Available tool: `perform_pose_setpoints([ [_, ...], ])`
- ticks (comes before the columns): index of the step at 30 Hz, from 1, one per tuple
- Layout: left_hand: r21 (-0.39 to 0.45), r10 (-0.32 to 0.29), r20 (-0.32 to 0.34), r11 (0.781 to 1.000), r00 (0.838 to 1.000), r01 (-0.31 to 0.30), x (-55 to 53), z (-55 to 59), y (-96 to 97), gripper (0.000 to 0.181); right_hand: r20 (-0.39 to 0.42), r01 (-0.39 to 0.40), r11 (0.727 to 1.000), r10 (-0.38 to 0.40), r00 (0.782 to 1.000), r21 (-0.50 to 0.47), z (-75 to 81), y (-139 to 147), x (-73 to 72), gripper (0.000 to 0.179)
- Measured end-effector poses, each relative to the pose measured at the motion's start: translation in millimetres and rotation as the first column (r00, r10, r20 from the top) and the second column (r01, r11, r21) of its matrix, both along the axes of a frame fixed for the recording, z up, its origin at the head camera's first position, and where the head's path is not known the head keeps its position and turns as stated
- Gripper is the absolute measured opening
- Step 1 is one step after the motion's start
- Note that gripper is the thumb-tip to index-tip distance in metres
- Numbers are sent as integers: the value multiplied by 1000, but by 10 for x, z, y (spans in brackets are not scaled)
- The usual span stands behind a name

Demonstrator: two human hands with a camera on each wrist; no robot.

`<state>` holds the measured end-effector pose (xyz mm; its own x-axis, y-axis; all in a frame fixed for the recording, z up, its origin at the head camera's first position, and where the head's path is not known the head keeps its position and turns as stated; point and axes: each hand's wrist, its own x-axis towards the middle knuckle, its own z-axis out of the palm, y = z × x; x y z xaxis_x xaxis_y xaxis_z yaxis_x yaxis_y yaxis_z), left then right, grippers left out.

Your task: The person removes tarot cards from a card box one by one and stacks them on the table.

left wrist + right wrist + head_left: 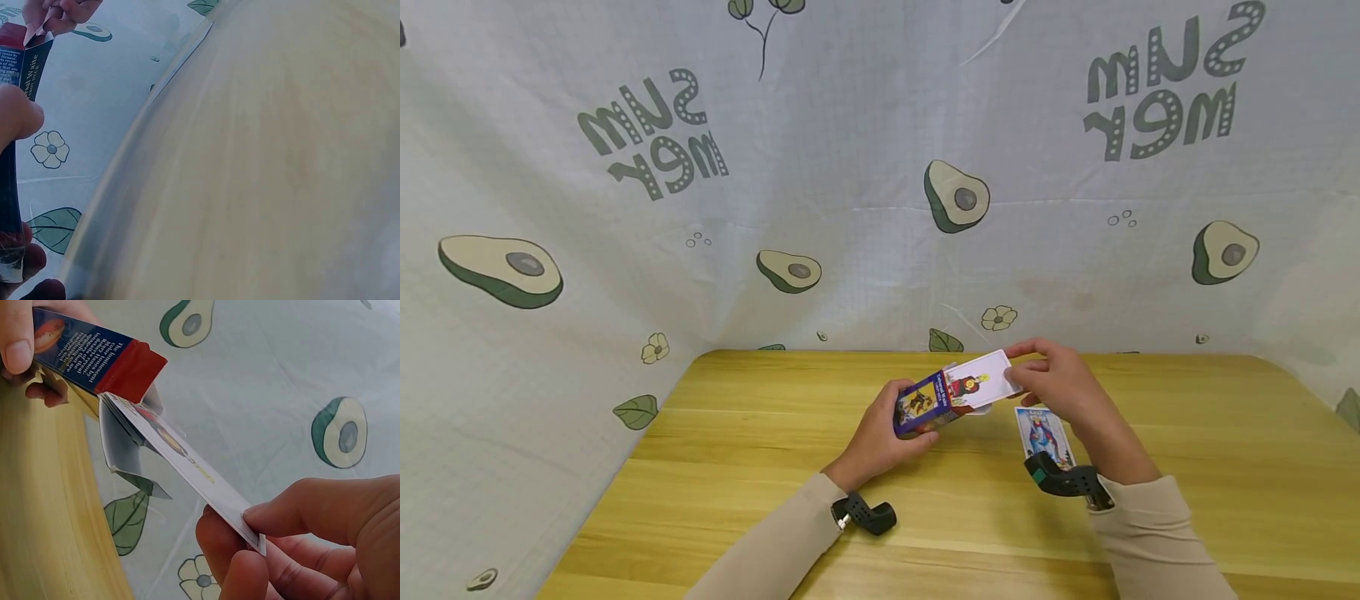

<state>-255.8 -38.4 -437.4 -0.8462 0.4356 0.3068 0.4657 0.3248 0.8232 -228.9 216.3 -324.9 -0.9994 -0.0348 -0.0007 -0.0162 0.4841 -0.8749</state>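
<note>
My left hand point(880, 437) grips a dark blue tarot card box point(920, 405) above the table, tilted up to the right with its end flaps open. In the right wrist view, a red flap point(134, 372) stands out from the box's mouth. A white card point(988, 379) with a printed figure sticks partly out of that mouth. My right hand point(1067, 392) pinches the card's outer end between thumb and fingers; the right wrist view shows the thumb point(294, 509) on top. Below the right hand, a colourful card point(1043, 437) lies face up on the table.
The wooden table point(760, 467) spreads under both hands. Behind it hangs a pale cloth point(865, 150) printed with avocados, leaves and lettering, meeting the table's back edge. Each wrist carries a black strap-on camera mount, the left one point(872, 514) close over the tabletop.
</note>
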Motion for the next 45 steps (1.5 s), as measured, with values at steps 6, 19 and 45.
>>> perform_pose_setpoints([
  [6,9,2,3,1000,1000,-2,-12,-10,4,70,-7,16,1000,-16,1000,24,-1,36,1,40],
  [19,6,1,-55,1000,998,-1,-6,-63,-6,70,-6,25,999,-25,1000,41,5,137,13,43],
  [45,0,2,-52,1000,999,-2,-46,-42,-6,71,-25,74,997,-73,997,26,31,373,2,47],
])
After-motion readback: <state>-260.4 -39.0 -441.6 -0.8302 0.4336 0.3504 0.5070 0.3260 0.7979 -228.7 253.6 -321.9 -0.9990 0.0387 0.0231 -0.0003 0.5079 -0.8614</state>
